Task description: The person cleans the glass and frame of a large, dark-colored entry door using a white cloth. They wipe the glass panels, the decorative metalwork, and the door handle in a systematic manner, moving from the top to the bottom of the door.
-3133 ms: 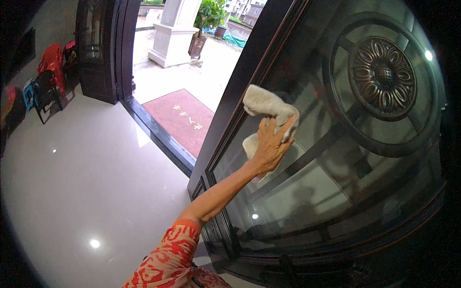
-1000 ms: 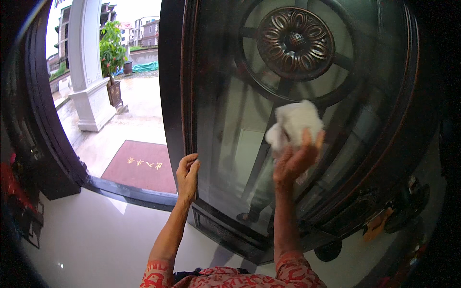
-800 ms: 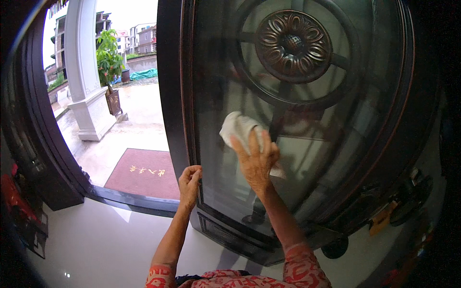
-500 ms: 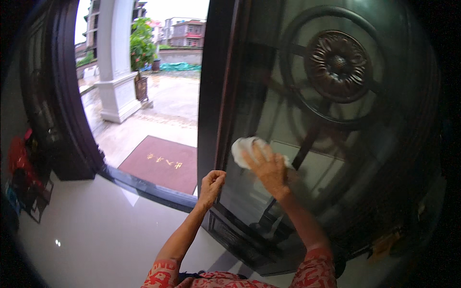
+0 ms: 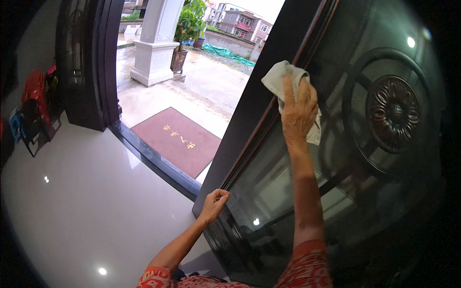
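Observation:
A dark door (image 5: 281, 43) with a glass panel stands open on the right. My right hand (image 5: 298, 113) presses a white cloth (image 5: 277, 78) against the upper part of the door, where the frame meets the glass. The fingers lie over the cloth, and its loose end hangs below the wrist. Lower down, my left hand (image 5: 213, 205) is closed at the raised trim near the door's edge. Its curled fingers hide whatever they hold. A round carved rosette (image 5: 394, 114) inside a dark ring decorates the panel, to the right of my right hand.
A dark threshold (image 5: 153, 161) crosses the doorway; beyond lies a brown mat (image 5: 177, 139). Outside are a white pillar (image 5: 156, 53) and a potted plant (image 5: 185, 29). Red and black items (image 5: 36, 96) stand by the left door leaf (image 5: 84, 72). The floor (image 5: 81, 206) is glossy and pale.
My right hand has moved up the door with the cloth, from the glass to the frame trim. My left hand stays by the door's edge. The view has turned.

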`<control>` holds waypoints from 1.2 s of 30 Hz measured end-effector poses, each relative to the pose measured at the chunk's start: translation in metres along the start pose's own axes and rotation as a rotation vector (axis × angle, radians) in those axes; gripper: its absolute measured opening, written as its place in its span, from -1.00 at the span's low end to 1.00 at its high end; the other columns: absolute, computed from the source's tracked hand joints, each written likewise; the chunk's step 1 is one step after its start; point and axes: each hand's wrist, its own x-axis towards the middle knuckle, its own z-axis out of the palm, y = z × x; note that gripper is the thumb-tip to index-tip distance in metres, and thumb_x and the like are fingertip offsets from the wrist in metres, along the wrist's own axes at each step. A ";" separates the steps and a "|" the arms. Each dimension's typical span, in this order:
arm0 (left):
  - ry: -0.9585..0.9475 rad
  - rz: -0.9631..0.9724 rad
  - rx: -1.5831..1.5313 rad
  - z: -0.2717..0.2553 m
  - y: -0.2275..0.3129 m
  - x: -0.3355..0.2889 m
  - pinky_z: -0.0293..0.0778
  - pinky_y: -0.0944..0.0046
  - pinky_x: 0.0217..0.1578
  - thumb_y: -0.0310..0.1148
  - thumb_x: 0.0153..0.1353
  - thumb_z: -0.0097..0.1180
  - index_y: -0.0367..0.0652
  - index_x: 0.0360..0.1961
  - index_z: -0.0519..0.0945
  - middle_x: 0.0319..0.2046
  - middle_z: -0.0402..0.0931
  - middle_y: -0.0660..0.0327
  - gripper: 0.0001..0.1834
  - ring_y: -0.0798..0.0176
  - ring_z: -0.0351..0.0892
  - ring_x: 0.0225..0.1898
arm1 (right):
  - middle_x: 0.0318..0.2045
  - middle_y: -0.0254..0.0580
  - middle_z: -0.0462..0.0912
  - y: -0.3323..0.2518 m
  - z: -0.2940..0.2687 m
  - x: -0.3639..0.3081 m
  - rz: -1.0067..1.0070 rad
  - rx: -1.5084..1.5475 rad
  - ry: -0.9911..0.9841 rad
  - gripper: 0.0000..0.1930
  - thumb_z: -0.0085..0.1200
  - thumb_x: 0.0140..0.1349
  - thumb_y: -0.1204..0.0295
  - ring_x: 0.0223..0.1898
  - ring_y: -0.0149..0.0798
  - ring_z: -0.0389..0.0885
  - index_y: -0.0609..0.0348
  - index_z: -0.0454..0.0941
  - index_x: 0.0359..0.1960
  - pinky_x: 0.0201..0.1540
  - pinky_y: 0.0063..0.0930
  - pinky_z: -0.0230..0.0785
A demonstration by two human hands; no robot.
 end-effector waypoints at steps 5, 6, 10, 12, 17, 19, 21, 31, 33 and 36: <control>0.039 -0.063 -0.048 -0.022 -0.032 -0.003 0.37 0.43 -0.32 -0.33 0.22 0.05 -0.29 -0.26 0.55 -0.43 0.49 0.32 -0.78 0.49 0.41 -0.37 | 0.19 -0.19 0.26 -0.043 0.018 -0.050 -0.133 0.098 -0.106 -0.48 0.10 0.12 0.44 0.11 -0.06 0.22 -0.30 0.36 0.14 -0.05 -0.18 0.21; 0.058 -0.058 -0.054 -0.027 -0.037 -0.005 0.37 0.44 -0.33 -0.33 0.21 0.05 -0.29 -0.26 0.55 -0.44 0.49 0.33 -0.78 0.50 0.41 -0.38 | 0.19 -0.20 0.26 -0.054 0.018 -0.059 -0.154 0.100 -0.152 -0.50 0.08 0.13 0.42 0.11 -0.08 0.22 -0.31 0.36 0.14 -0.05 -0.19 0.18; 0.056 -0.067 -0.069 -0.033 -0.052 0.001 0.37 0.44 -0.34 -0.34 0.21 0.06 -0.29 -0.26 0.55 -0.45 0.49 0.34 -0.79 0.50 0.40 -0.40 | 0.20 -0.21 0.25 -0.072 0.016 -0.093 -0.224 0.083 -0.287 -0.52 0.03 0.17 0.37 0.15 -0.09 0.18 -0.32 0.33 0.16 -0.04 -0.23 0.09; 0.057 -0.080 -0.068 -0.036 -0.055 0.006 0.37 0.44 -0.34 -0.35 0.20 0.06 -0.29 -0.26 0.55 -0.45 0.49 0.34 -0.80 0.50 0.40 -0.40 | 0.21 -0.21 0.23 -0.082 0.014 -0.105 -0.255 0.057 -0.359 -0.47 0.06 0.15 0.35 0.17 -0.09 0.16 -0.34 0.29 0.19 -0.05 -0.22 0.10; -0.026 -0.113 -0.127 -0.039 -0.063 0.022 0.37 0.47 -0.34 -0.39 0.23 0.03 -0.25 -0.26 0.53 -0.41 0.49 0.33 -0.85 0.48 0.42 -0.39 | 0.18 -0.28 0.26 -0.085 0.021 -0.135 -0.379 0.081 -0.438 -0.44 0.18 0.03 0.38 0.14 -0.10 0.20 -0.37 0.37 0.12 -0.16 -0.27 0.19; -0.051 -0.121 -0.154 -0.042 -0.063 0.028 0.37 0.46 -0.34 -0.39 0.24 0.02 -0.25 -0.26 0.53 -0.41 0.49 0.33 -0.85 0.48 0.42 -0.39 | 0.14 -0.30 0.30 -0.083 0.029 -0.131 -0.307 0.203 -0.379 -0.49 0.18 0.02 0.42 0.11 -0.11 0.24 -0.34 0.45 0.05 -0.20 -0.30 0.21; -0.069 -0.105 -0.173 -0.046 -0.062 0.034 0.37 0.46 -0.34 -0.40 0.24 0.02 -0.24 -0.26 0.53 -0.42 0.49 0.33 -0.86 0.48 0.42 -0.39 | 0.11 -0.31 0.33 -0.078 0.031 -0.116 -0.206 0.301 -0.364 -0.54 0.18 0.01 0.45 0.09 -0.13 0.26 -0.32 0.50 0.00 -0.23 -0.32 0.22; -0.052 -0.085 -0.117 -0.043 -0.044 0.069 0.32 0.49 -0.36 -0.42 0.23 0.03 -0.28 -0.23 0.52 -0.42 0.45 0.36 -0.84 0.51 0.38 -0.41 | 0.09 -0.15 0.35 -0.059 0.048 -0.042 -0.031 -0.082 -0.072 -0.39 0.29 -0.04 0.32 0.03 -0.11 0.26 -0.34 0.35 0.11 -0.12 -0.23 0.11; -0.064 -0.094 -0.134 -0.037 -0.043 0.075 0.30 0.50 -0.37 -0.42 0.23 0.02 -0.25 -0.24 0.53 -0.43 0.44 0.38 -0.86 0.52 0.35 -0.41 | 0.08 -0.14 0.35 -0.061 0.048 -0.050 -0.083 -0.058 -0.077 -0.43 0.28 -0.03 0.31 -0.01 -0.11 0.31 -0.29 0.37 0.07 -0.17 -0.22 0.18; -0.094 -0.063 -0.136 -0.027 -0.045 0.080 0.29 0.50 -0.37 -0.42 0.24 0.02 -0.25 -0.25 0.53 -0.43 0.43 0.39 -0.86 0.52 0.34 -0.40 | 0.08 -0.19 0.35 -0.068 0.048 -0.067 -0.043 0.129 -0.389 -0.50 0.26 -0.02 0.32 -0.07 -0.11 0.38 -0.20 0.39 0.01 -0.27 -0.22 0.28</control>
